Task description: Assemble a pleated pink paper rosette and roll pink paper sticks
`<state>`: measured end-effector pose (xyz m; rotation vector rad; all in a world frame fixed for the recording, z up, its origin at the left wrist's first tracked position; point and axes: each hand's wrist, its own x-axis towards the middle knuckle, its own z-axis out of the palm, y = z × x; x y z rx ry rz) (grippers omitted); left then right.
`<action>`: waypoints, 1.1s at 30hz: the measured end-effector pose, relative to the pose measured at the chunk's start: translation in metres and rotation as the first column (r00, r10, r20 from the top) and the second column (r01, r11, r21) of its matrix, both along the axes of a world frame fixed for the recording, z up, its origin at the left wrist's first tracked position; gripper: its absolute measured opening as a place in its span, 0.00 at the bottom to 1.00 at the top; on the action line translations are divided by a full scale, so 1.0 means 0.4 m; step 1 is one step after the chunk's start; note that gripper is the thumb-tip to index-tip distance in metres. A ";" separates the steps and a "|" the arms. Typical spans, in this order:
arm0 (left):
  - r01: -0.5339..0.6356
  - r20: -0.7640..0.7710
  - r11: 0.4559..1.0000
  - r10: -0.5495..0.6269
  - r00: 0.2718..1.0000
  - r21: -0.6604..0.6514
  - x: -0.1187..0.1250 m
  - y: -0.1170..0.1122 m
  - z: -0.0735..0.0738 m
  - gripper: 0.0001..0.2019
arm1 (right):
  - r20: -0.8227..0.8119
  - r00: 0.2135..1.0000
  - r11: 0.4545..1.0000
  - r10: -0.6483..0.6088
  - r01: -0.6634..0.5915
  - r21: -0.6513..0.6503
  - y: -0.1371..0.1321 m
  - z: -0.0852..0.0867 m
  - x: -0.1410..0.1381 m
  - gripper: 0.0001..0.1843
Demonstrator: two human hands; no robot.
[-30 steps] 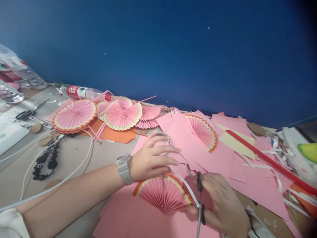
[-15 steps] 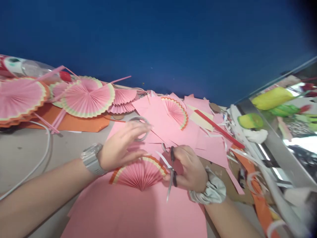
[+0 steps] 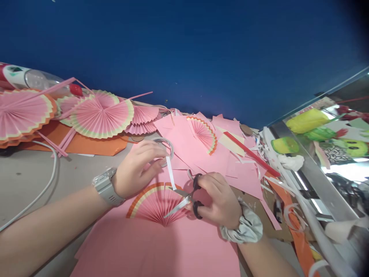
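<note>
My left hand [image 3: 138, 169] grips a roll of double-sided-looking tape [image 3: 172, 148], thumb and fingers closed at its near edge. A short white strip of tape [image 3: 170, 173] hangs down from the roll. In my right hand [image 3: 219, 198] are black-handled scissors [image 3: 188, 198], their blades spread apart and pointing left, close to the strip's lower end. Beneath them a pleated pink paper fan [image 3: 150, 202] with an orange and cream rim lies on pink paper sheets [image 3: 138, 246].
Finished-looking pink rosettes [image 3: 102, 113] and a plastic bottle [image 3: 40, 79] are at the left, by a white cable [image 3: 54, 169]. Another small fan [image 3: 203, 132] and a red strip [image 3: 250, 154] lie behind my hands. Paper scraps crowd the right; a blue panel [image 3: 173, 57] rises behind.
My left hand has closed on the tape roll, and a white strip now hangs from it. The scissors have swung from pointing down to pointing left, with their blades apart.
</note>
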<state>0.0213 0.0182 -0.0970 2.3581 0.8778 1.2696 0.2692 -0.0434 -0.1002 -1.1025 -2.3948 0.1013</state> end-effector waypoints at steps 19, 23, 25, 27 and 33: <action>-0.064 0.324 0.853 0.265 0.908 -0.518 -0.002 0.022 -0.006 0.09 | 0.288 0.855 0.845 -0.431 0.495 -0.204 0.033 0.067 0.163 0.15; 0.069 0.393 0.794 0.220 0.893 -0.604 0.000 0.022 -0.007 0.12 | 0.283 0.871 0.806 -0.403 0.484 -0.341 0.040 0.049 0.195 0.17; 0.083 0.385 0.792 0.200 0.901 -0.605 -0.001 0.022 -0.009 0.12 | 0.260 0.878 0.792 -0.403 0.477 -0.382 0.041 0.052 0.200 0.18; 0.090 0.377 0.787 0.189 0.907 -0.611 -0.001 0.023 -0.011 0.12 | 0.250 0.877 0.787 -0.410 0.479 -0.389 0.043 0.058 0.199 0.19; 0.104 0.366 0.777 0.169 0.915 -0.620 -0.002 0.023 -0.008 0.12 | 0.275 0.832 0.768 -0.481 0.552 -0.324 0.055 0.074 0.180 0.19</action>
